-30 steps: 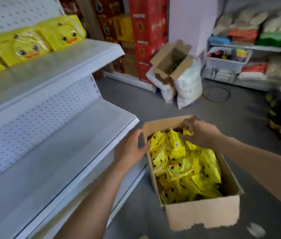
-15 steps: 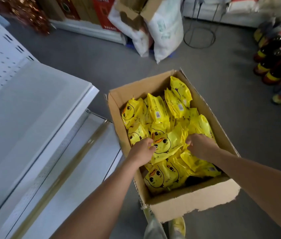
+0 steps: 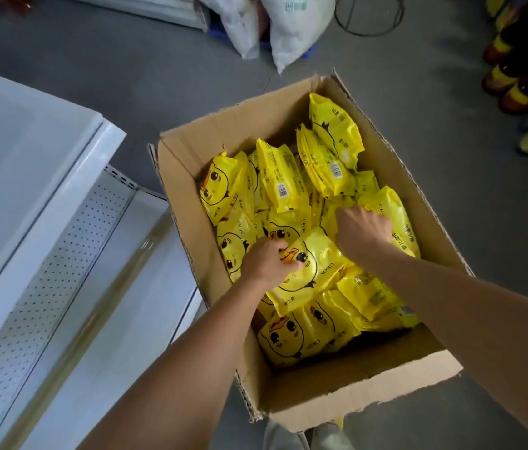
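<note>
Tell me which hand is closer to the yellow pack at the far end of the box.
Right. The right hand sits just this side of the far pack; the left hand is further back and leftward.

Left hand (image 3: 267, 259) and right hand (image 3: 361, 230) on yellow duck packets (image 3: 283, 177) inside a cardboard box (image 3: 353, 396), white shelving (image 3: 38, 177) alongside.

Bare hands (image 3: 267, 264), pale grey trousers (image 3: 283, 436)

Soft, even overhead light is glinting off the yellow packets (image 3: 312, 271) beneath the fingers (image 3: 283, 254) of the left hand (image 3: 265, 264). Shadow is pooling inside the carton (image 3: 353, 396) nearer than the fingers. Left of them the white shelf (image 3: 29, 157) is smearing; far beyond, the bottles (image 3: 515, 76) are blurring and bending.
</note>
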Demonstrator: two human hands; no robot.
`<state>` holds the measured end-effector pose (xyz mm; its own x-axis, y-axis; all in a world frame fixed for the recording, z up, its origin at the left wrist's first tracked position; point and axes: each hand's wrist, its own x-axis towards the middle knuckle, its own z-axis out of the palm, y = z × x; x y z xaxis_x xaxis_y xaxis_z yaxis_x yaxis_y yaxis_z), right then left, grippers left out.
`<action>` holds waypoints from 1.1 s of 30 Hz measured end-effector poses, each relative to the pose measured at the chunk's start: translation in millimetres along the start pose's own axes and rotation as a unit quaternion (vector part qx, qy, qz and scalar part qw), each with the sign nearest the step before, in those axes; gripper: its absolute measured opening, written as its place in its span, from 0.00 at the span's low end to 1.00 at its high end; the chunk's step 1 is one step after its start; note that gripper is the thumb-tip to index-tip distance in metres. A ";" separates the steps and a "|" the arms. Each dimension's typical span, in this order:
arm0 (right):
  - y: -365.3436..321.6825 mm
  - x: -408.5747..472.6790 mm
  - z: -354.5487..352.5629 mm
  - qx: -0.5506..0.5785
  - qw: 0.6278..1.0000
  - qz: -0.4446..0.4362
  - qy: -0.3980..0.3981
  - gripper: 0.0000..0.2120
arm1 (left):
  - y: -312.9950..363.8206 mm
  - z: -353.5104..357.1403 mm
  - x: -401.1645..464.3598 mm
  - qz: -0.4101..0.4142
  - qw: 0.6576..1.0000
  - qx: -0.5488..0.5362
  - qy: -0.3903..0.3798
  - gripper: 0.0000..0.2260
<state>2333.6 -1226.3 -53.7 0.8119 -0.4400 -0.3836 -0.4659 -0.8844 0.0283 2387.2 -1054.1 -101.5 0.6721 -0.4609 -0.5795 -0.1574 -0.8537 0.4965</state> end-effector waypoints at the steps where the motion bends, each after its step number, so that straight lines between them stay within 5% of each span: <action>1: 0.6 -0.7 1.2 0.004 1.000 -0.006 0.007 0.07 | -1.5 -1.7 -2.4 0.005 1.000 -0.020 -0.007 0.19; 5: 5.7 -8.5 5.4 0.056 0.998 -0.022 0.027 0.07 | -3.0 -4.4 -24.5 0.024 0.997 -0.077 -0.007 0.13; 8: 13.6 -19.0 0.0 0.197 0.980 -0.008 0.027 0.05 | -4.1 -3.5 -48.8 0.022 0.988 -0.152 -0.003 0.12; 14: 30.7 -50.9 -59.3 0.495 0.868 -0.020 0.010 0.07 | 1.3 -42.7 -103.1 0.035 0.951 -0.279 0.130 0.27; 23: 14.2 -96.9 -163.3 0.604 0.789 -0.110 -0.023 0.08 | 38.2 -113.6 -179.9 0.046 0.932 -0.311 0.180 0.09; 26: -6.5 -118.8 -201.3 0.604 0.772 -0.189 -0.063 0.06 | 61.4 -141.8 -213.4 0.053 0.914 -0.357 0.186 0.26; 30: -42.4 -149.8 -245.6 0.569 0.769 -0.278 -0.082 0.04 | 85.1 -168.7 -256.9 0.109 0.910 -0.362 0.171 0.24; 33: -72.2 -173.8 -272.5 0.567 0.766 -0.296 -0.058 0.04 | 90.8 -182.6 -290.4 0.102 0.877 -0.409 0.230 0.18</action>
<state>2321.9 -1128.4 262.5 0.9930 0.0611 -0.1009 -0.0877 -0.1906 -0.9777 2309.9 -953.5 229.9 0.9408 -0.2772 -0.1951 0.1362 -0.2182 0.9664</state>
